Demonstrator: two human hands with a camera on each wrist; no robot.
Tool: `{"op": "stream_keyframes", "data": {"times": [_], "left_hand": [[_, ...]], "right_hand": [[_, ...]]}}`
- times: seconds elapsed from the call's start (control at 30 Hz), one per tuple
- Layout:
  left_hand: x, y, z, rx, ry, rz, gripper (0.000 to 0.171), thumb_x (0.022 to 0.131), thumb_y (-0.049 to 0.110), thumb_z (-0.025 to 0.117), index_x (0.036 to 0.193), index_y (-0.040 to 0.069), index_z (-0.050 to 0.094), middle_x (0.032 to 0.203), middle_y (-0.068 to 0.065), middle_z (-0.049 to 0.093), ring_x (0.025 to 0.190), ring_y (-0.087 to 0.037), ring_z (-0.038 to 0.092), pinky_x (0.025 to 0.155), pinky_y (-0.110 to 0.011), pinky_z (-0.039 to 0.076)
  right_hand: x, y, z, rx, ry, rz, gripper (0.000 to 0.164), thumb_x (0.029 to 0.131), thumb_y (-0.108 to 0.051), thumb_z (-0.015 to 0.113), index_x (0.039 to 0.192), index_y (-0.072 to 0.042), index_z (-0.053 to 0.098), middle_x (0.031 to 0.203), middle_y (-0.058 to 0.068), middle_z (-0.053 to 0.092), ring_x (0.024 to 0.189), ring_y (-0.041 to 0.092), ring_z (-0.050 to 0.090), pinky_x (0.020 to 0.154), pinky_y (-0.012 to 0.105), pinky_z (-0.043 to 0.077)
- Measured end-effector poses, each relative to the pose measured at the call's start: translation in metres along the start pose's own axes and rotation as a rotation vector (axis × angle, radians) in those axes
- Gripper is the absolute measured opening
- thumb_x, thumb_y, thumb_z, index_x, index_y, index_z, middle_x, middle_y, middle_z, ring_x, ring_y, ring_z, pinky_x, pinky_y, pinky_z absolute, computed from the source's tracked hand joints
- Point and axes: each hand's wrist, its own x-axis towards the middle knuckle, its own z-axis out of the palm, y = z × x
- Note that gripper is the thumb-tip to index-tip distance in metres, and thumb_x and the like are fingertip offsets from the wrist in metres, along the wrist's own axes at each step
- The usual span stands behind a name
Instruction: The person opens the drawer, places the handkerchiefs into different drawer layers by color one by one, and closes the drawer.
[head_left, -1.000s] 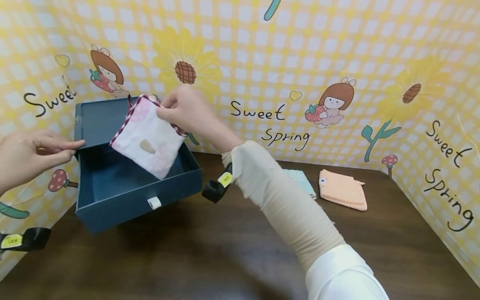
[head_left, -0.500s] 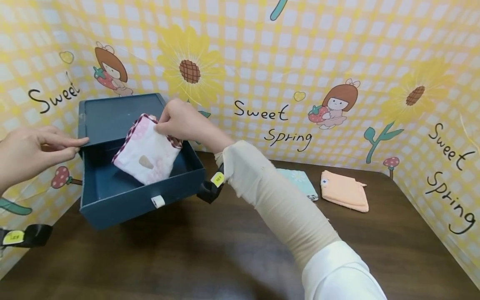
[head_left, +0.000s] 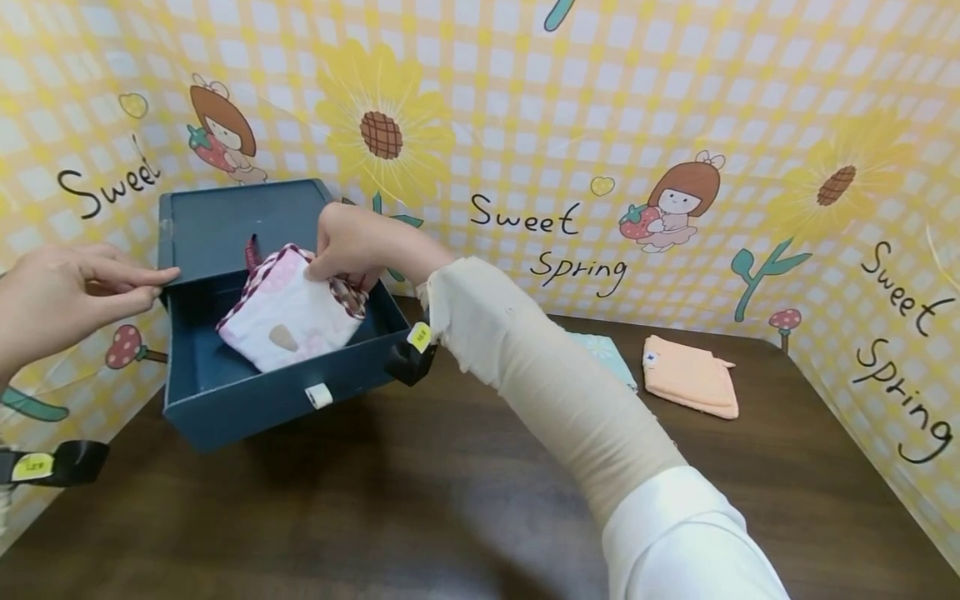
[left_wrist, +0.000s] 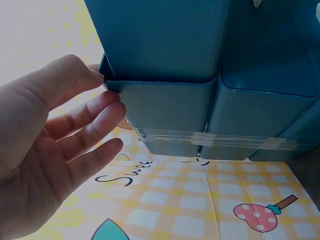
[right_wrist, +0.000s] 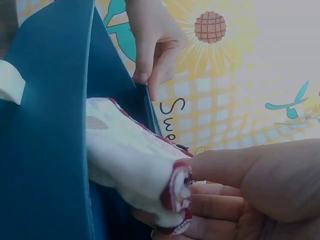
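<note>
A dark blue box [head_left: 240, 411] stands tilted on the table at the left, its hinged lid [head_left: 225, 229] raised and leaning back. My left hand [head_left: 78, 304] pinches the left edge of the lid between thumb and fingers; the left wrist view shows the other fingers spread beside the box. My right hand [head_left: 351, 242] grips the top of a folded white towel [head_left: 288, 312] with a red checked border, pink patches and a small brown patch. The towel's lower part is inside the box, behind the front wall. In the right wrist view the thumb and fingers hold the towel's folded edges [right_wrist: 177, 192].
A folded peach towel [head_left: 690, 377] lies at the back right of the brown table [head_left: 480, 492]. Beside it a light blue folded towel [head_left: 609, 358] is partly hidden by my right forearm. A white pull tab [head_left: 318, 395] sticks out from the box front. Yellow checked backdrop surrounds the table.
My right hand has lowered the white towel from above the box into its opening. The lid leans back in the left hand's pinch much as before.
</note>
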Motion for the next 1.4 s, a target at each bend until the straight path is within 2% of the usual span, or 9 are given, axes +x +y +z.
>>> {"op": "stream_keyframes", "data": {"times": [0.1, 0.2, 0.33, 0.8, 1.0, 1.2, 1.4], "left_hand": [[0.0, -0.001, 0.0, 0.0, 0.004, 0.007, 0.02, 0.08, -0.005, 0.063, 0.1, -0.009, 0.067, 0.077, -0.017, 0.058, 0.053, -0.007, 0.035, 0.038, -0.026, 0.028], [0.0, -0.001, 0.0, -0.003, 0.011, 0.016, 0.02, 0.08, -0.006, 0.063, 0.099, -0.009, 0.067, 0.077, -0.017, 0.058, 0.053, -0.006, 0.035, 0.038, -0.025, 0.028], [-0.001, -0.002, 0.0, -0.005, 0.011, 0.019, 0.02, 0.08, -0.006, 0.063, 0.099, -0.009, 0.067, 0.077, -0.017, 0.058, 0.052, -0.006, 0.035, 0.038, -0.024, 0.028], [0.001, -0.001, -0.001, -0.024, 0.006, 0.011, 0.02, 0.079, -0.007, 0.063, 0.098, -0.01, 0.067, 0.079, -0.019, 0.059, 0.054, -0.004, 0.036, 0.04, -0.022, 0.029], [0.0, -0.003, 0.0, -0.015, 0.004, 0.015, 0.021, 0.079, -0.007, 0.064, 0.1, -0.009, 0.067, 0.08, -0.019, 0.059, 0.056, -0.003, 0.036, 0.041, -0.021, 0.029], [0.0, -0.005, 0.001, 0.011, 0.028, 0.053, 0.02, 0.079, -0.007, 0.063, 0.099, -0.01, 0.067, 0.077, -0.017, 0.058, 0.055, -0.003, 0.034, 0.041, -0.021, 0.028], [0.001, -0.005, 0.002, -0.001, 0.021, 0.041, 0.02, 0.079, -0.007, 0.063, 0.099, -0.01, 0.066, 0.076, -0.015, 0.057, 0.055, -0.004, 0.035, 0.041, -0.02, 0.028]], "right_hand": [[0.003, -0.001, 0.0, -0.035, -0.025, 0.04, 0.039, 0.088, -0.021, 0.062, 0.053, -0.008, 0.05, 0.049, 0.001, 0.041, 0.046, 0.013, 0.047, 0.058, 0.027, 0.052], [0.007, -0.001, 0.001, -0.07, -0.068, 0.079, 0.026, 0.087, -0.023, 0.063, 0.066, -0.007, 0.063, 0.058, 0.003, 0.055, 0.054, 0.015, 0.056, 0.059, 0.027, 0.052], [0.011, -0.002, 0.004, -0.109, -0.124, 0.111, 0.02, 0.086, -0.024, 0.064, 0.079, -0.006, 0.067, 0.071, 0.005, 0.063, 0.058, 0.015, 0.06, 0.059, 0.027, 0.052], [0.019, -0.011, 0.012, -0.248, -0.196, 0.198, 0.019, 0.085, -0.027, 0.064, 0.086, -0.008, 0.066, 0.078, 0.004, 0.066, 0.064, 0.013, 0.064, 0.059, 0.025, 0.052], [0.021, -0.008, 0.013, -0.227, -0.191, 0.207, 0.018, 0.085, -0.026, 0.065, 0.088, -0.008, 0.065, 0.081, 0.004, 0.065, 0.064, 0.014, 0.062, 0.059, 0.025, 0.052], [0.019, -0.006, 0.014, -0.21, -0.177, 0.216, 0.017, 0.083, -0.024, 0.067, 0.088, -0.009, 0.065, 0.081, 0.004, 0.065, 0.066, 0.014, 0.063, 0.061, 0.025, 0.052], [0.014, -0.005, 0.01, -0.185, -0.158, 0.217, 0.015, 0.084, -0.023, 0.067, 0.088, -0.009, 0.067, 0.079, 0.004, 0.067, 0.07, 0.016, 0.065, 0.058, 0.025, 0.051]]}}
